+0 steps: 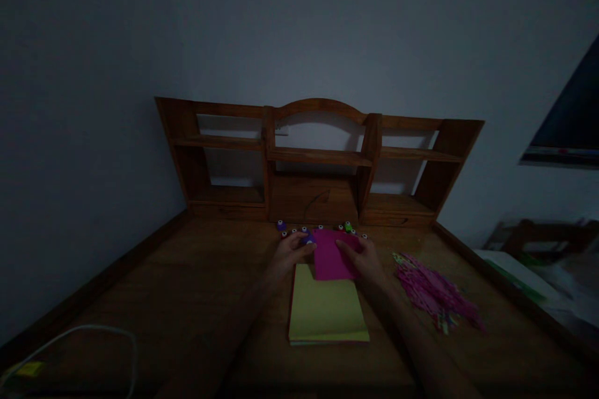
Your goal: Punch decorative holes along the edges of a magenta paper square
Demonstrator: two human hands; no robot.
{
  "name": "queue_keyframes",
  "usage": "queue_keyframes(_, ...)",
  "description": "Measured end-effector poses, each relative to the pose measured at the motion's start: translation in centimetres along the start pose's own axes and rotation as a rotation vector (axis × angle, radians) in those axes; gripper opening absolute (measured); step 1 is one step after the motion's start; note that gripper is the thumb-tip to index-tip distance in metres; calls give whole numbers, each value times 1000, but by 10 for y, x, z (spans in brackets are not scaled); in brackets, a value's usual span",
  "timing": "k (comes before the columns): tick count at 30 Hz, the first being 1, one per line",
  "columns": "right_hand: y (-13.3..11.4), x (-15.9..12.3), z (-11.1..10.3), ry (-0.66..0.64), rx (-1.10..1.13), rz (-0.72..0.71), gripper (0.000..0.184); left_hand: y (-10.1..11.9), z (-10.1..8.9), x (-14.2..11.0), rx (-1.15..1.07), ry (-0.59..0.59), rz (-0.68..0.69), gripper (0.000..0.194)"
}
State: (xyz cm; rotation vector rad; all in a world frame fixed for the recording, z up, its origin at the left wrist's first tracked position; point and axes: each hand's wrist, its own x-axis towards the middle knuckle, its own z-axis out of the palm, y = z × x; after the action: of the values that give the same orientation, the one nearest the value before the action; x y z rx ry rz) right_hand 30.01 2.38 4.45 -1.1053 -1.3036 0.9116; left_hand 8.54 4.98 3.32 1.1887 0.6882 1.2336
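Note:
A magenta sheet of paper [330, 265] is held over the far end of a yellow pad of paper [327, 308]. My right hand [362, 257] grips the sheet's right side, thumb lying on its face. At the sheet's upper left corner, my left hand [291, 250] has its thumb and fingers closed around a small purple piece with a white round end [307, 239]. The dim light hides the kind of this piece. Just beyond both hands stand several similar small pieces, among them a purple one [281, 225] and a green one [348, 226].
A loose heap of pink and pale green strips [435, 293] lies on the wooden desk [224, 299] at right. A wooden shelf unit [321, 156] stands along the back. A white cable [93, 328] curves at the front left. A chair [538, 237] is at far right.

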Motion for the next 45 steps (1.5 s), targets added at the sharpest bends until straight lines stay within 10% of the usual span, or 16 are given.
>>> queue_keyframes(45, 11, 4, -4, -155, -139, 43, 44, -5, -3, 1, 128, -25, 17, 40)
